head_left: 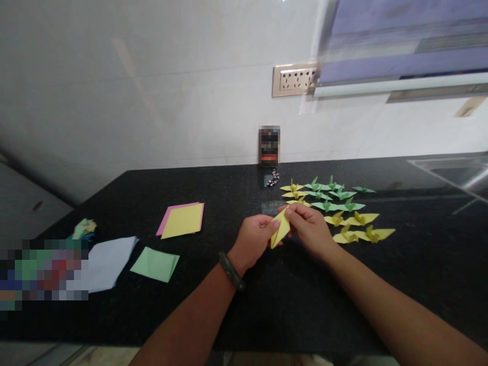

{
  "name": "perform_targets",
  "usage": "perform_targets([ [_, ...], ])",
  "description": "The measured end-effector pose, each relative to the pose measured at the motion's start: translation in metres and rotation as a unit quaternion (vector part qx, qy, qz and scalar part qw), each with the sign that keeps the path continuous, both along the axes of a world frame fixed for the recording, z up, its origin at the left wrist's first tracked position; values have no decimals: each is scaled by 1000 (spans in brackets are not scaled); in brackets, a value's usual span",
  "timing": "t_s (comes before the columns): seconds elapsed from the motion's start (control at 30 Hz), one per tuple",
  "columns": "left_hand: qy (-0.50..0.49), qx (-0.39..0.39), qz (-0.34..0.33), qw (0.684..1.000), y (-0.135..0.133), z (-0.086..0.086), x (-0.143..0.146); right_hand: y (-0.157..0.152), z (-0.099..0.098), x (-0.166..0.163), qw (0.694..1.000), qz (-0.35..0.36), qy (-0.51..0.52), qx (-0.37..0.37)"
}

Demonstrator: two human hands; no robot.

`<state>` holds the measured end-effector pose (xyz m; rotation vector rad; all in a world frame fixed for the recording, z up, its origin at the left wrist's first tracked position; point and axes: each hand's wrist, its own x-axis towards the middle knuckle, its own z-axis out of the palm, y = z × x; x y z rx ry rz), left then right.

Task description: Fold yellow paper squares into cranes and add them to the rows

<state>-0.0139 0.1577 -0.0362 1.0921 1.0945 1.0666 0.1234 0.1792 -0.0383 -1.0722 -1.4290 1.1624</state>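
Between my two hands is a folded piece of yellow origami paper (281, 231), narrow and diamond-shaped, held above the dark counter. My left hand (254, 239) pinches its lower left side, thumb on top. At its upper end, the thumb and fingers of my right hand (309, 227) are closed on the paper. Just beyond and to the right of my right hand stand rows of folded paper cranes, some yellow (360, 218), some green (343, 194). My right hand partly hides the nearest yellow ones.
Left on the black counter (206, 305) lie a stack of yellow and pink square sheets (183, 221), a folded green sheet (155, 264) and white paper (110, 264). A phone-like object (269, 147), blurred out, leans on the wall, its beaded strap (273, 178) below. A socket panel (293, 80) is above.
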Motion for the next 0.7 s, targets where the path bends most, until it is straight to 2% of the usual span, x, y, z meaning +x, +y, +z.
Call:
perform_targets([
  [0.4, 28, 12, 21, 999, -3, 5, 1, -2, 2, -2, 999, 12, 31, -27],
  [0.7, 54, 17, -5, 998, -4, 7, 0, -1, 3, -1, 999, 7, 38, -31],
])
